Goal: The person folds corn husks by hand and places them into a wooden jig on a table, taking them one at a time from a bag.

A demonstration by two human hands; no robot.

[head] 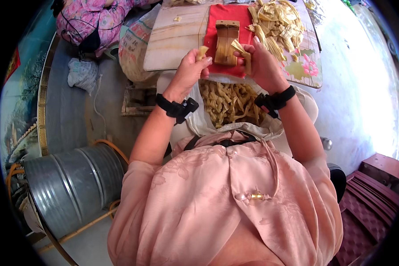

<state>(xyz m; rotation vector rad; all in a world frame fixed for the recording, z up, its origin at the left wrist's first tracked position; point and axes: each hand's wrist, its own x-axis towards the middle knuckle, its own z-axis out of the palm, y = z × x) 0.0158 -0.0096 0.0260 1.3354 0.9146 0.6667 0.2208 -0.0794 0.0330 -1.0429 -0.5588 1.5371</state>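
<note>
My left hand (190, 68) pinches a small pale-yellow piece (202, 52) between thumb and fingers. A folded or knotted strip (247, 60) of the same fibrous plant-like material is held in my right hand (265, 68), with one flat end sticking up. Between the hands a wooden block (226, 50) with a crosspiece at its far end rests on a red cloth (213, 36). Beyond my right hand lies a heap of flat yellowish strips (281, 23). Below my wrists, an open white sack (199, 109) across my lap is full of twisted, knotted pieces (231, 103).
The pale tabletop (173, 40) carries a flower print at its right corner. A stuffed plastic sack (136, 50) leans at its left side, near a person in floral clothing (86, 20). A ribbed metal drum (74, 183) stands on the left, dark-red panels (369, 202) at lower right.
</note>
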